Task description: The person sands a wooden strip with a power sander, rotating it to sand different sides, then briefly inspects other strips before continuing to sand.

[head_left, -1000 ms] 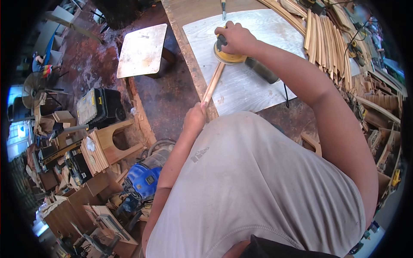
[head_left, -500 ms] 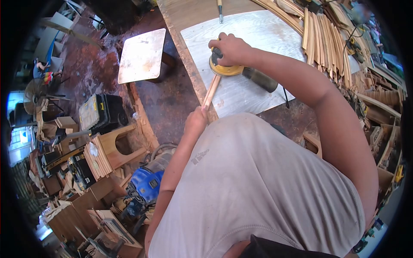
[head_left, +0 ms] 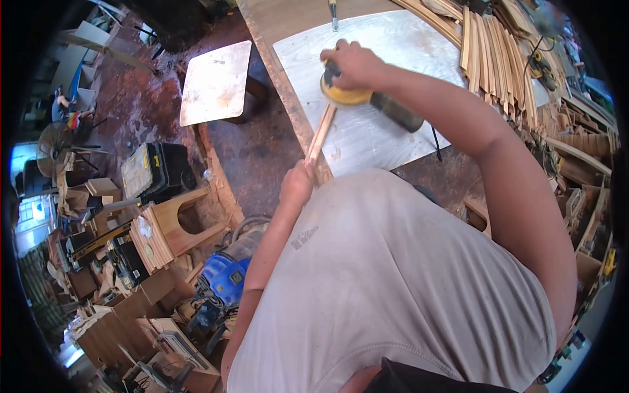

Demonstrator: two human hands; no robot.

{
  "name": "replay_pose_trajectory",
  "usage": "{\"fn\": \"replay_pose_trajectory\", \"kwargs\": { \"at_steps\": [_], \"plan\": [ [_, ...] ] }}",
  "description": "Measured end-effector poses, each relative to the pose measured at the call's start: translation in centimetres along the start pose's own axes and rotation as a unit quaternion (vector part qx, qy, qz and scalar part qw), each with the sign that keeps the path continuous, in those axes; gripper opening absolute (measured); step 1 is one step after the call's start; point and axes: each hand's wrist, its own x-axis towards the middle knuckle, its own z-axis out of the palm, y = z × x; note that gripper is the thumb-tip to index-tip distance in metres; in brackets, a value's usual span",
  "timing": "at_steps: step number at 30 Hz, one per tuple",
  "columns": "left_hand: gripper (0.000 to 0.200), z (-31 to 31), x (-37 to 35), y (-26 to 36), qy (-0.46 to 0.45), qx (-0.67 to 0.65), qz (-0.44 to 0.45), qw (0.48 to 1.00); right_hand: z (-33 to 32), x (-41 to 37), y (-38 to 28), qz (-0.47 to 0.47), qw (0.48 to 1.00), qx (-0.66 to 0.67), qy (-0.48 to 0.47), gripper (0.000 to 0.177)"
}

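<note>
My right hand (head_left: pixel 357 65) is closed over the top of a yellow and black orbital sander (head_left: pixel 344 93), whose dark dust canister (head_left: pixel 397 112) points back toward me. Under the sander's near edge runs a narrow wooden strip (head_left: pixel 319 134), and the disc hides its far end. My left hand (head_left: pixel 297 181) grips the near end of that strip at the table's edge. Both the sander and the strip are over a pale grey-white board (head_left: pixel 406 65) on the workbench.
A chisel-like tool (head_left: pixel 334 16) lies beyond the board. Many thin wooden strips (head_left: pixel 495 62) are stacked at the right. To the left stand a square-topped stool (head_left: pixel 216 82), a black toolbox (head_left: pixel 157 170) and a blue machine (head_left: pixel 224 278). A person (head_left: pixel 62 108) sits far left.
My right hand and the sander have shifted slightly away from me along the strip. My left hand keeps its hold on the near end.
</note>
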Motion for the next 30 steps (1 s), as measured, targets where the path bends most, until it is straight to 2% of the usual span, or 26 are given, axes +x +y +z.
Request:
{"fn": "replay_pose_trajectory", "kwargs": {
  "at_steps": [4, 8, 9, 10, 14, 17, 19, 24, 26, 30],
  "plan": [
    [0.044, -0.3, -0.5, 0.1, 0.004, -0.002, -0.014, 1.0, -0.5, 2.3, 5.4, 0.069, 0.995, -0.033, 0.07, 0.06],
    [0.043, 0.9, -1.1, -0.6, 0.001, -0.003, -0.028, 1.0, -0.5, 1.4, 8.4, 0.104, 0.991, 0.002, 0.085, 0.076],
    [0.042, 1.1, -1.0, -0.9, 0.01, -0.008, -0.009, 1.0, 0.1, 1.2, 9.4, 0.096, 0.991, 0.018, 0.094, 0.077],
    [0.041, 0.9, -0.7, -0.9, 0.024, -0.014, 0.013, 1.0, 0.0, 0.8, 9.9, 0.093, 0.991, 0.017, 0.095, 0.077],
    [0.038, -0.4, -1.5, -1.2, 0.076, -0.038, 0.008, 0.996, 1.1, -1.7, 11.8, 0.08, 0.993, 0.02, 0.088, 0.064],
    [0.036, -1.9, -0.6, -1.1, 0.124, -0.022, 0.042, 0.991, 1.0, -3.0, 12.6, 0.096, 0.991, 0.018, 0.09, 0.064],
    [0.035, -3.2, -0.8, 0.0, 0.158, -0.059, 0.077, 0.983, 1.4, -3.6, 13.3, 0.112, 0.99, 0.025, 0.081, 0.066],
    [0.034, -5.4, 0.2, 1.9, 0.181, -0.091, 0.133, 0.97, 1.1, -4.2, 14.5, 0.148, 0.985, 0.031, 0.081, 0.078],
    [0.034, -6.2, 0.5, 2.6, 0.186, -0.108, 0.147, 0.966, 1.1, -4.0, 14.7, 0.167, 0.984, 0.035, 0.053, 0.087],
    [0.037, -6.9, 1.4, 3.6, 0.223, -0.098, 0.192, 0.951, 0.7, -3.9, 14.2, 0.162, 0.986, 0.024, 0.036, 0.086]
  ]
}}
